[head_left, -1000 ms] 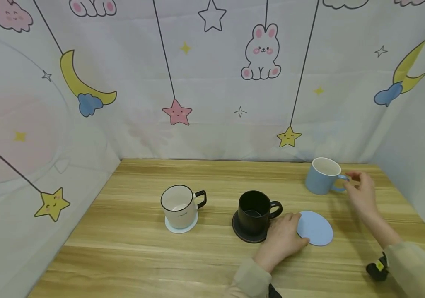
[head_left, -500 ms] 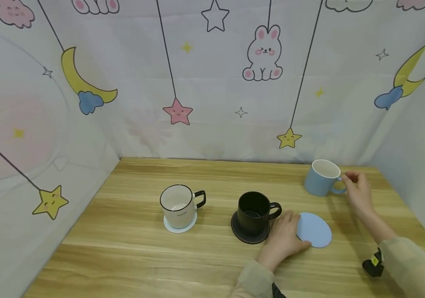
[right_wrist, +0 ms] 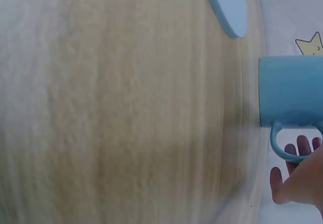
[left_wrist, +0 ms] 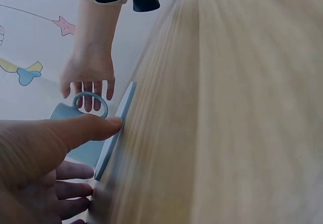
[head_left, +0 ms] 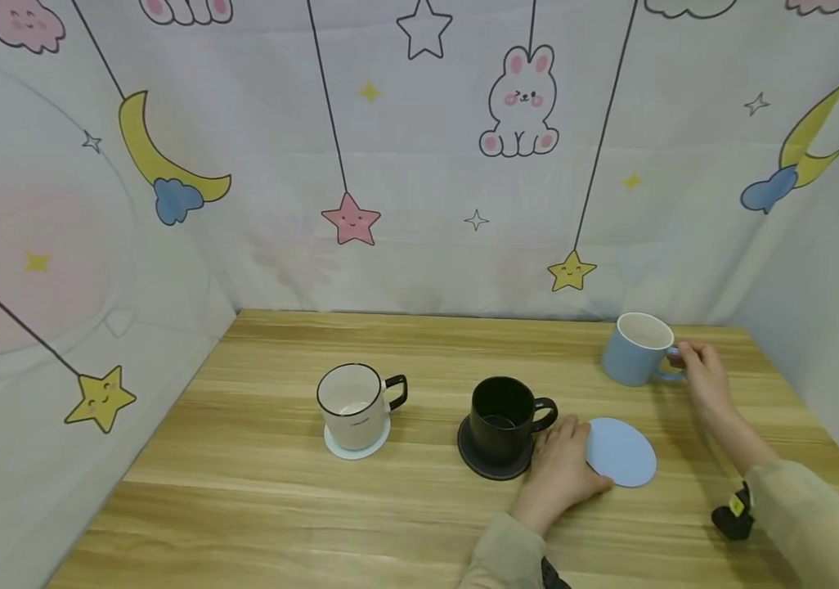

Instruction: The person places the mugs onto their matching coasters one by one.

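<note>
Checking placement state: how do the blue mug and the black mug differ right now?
The blue mug stands on the bare table at the far right; the black mug sits on a black coaster. The right hand is at the blue mug's handle; no hand touches the black mug, and the left hand rests on the blue coaster. Both stand upright, handles pointing right.

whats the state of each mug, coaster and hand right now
blue mug: upright, off its coaster
blue coaster: flat, bare
black mug: upright on dark coaster
white mug: upright on white coaster
left hand: touching blue coaster
right hand: at blue mug's handle
</note>
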Motion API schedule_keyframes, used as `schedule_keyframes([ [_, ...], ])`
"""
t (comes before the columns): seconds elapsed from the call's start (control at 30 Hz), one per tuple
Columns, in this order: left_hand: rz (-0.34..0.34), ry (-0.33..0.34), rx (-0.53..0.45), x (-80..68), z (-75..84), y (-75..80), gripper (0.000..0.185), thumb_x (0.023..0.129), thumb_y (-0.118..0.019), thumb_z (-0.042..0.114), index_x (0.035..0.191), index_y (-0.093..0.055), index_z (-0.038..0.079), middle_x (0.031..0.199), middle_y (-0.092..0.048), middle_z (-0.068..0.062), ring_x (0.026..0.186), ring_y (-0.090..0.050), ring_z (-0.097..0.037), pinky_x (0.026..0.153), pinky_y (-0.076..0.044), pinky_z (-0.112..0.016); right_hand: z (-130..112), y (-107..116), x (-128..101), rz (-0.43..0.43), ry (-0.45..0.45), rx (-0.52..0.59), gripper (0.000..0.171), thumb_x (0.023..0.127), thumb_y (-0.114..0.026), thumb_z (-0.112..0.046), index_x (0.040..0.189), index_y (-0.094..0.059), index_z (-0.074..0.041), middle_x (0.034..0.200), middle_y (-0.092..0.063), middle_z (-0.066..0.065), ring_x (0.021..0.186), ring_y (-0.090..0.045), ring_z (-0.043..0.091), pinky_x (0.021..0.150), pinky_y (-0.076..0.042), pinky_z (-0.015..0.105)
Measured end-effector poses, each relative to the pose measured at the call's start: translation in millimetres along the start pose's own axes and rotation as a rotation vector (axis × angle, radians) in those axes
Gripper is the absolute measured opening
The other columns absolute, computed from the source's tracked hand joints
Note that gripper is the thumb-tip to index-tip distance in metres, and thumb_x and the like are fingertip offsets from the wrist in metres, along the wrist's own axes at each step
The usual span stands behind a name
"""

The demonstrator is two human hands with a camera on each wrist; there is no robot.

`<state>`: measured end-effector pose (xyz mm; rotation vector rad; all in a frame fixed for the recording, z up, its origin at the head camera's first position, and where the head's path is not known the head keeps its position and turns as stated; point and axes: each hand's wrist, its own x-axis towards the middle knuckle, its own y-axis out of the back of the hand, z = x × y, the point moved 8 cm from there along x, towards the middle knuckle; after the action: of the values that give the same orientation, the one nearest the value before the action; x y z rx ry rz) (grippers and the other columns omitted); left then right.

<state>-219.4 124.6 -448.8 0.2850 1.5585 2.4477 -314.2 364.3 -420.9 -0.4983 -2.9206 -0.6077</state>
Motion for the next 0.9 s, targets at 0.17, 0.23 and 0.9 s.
schedule_keyframes([
  [0.17,0.018,-0.009,0.016,-0.3,-0.2,2.4,0.071,0.07,-0.081,0.049,0.132,-0.055,0.025,0.141,-0.05,0.009,0.132,-0.046,-0.008,0.109,-0.036,-0.031,3.8,-2.6,1.6,-0.046,-0.013,0.021,0.019,0.103,-0.037,-0.033,0.095,-0.052,-0.026,0.072,-0.056,-0.034,0.075,-0.053,-0.014,0.071,-0.04,0.013],
  [0.23,0.024,-0.011,0.021,-0.4,-0.3,2.9,0.071,0.07,-0.081,0.049,0.131,-0.056,0.025,0.141,-0.051,0.009,0.132,-0.046,-0.008,0.108,-0.036,-0.03,5.4,-3.2,2.1,-0.05,-0.021,0.037,0.019,0.103,-0.037,-0.032,0.093,-0.053,-0.029,0.071,-0.057,-0.033,0.074,-0.054,-0.014,0.071,-0.041,0.013],
  [0.9,0.033,-0.013,0.04,-0.9,-2.4,1.2,0.068,0.07,-0.08,0.052,0.129,-0.056,0.029,0.138,-0.05,0.012,0.13,-0.046,-0.007,0.104,-0.038,-0.029,20.7,-19.6,12.0,-0.251,-0.148,0.813,0.043,0.1,-0.043,-0.004,0.064,-0.066,-0.008,0.063,-0.064,-0.002,0.064,-0.066,0.01,0.068,-0.053,0.019],
])
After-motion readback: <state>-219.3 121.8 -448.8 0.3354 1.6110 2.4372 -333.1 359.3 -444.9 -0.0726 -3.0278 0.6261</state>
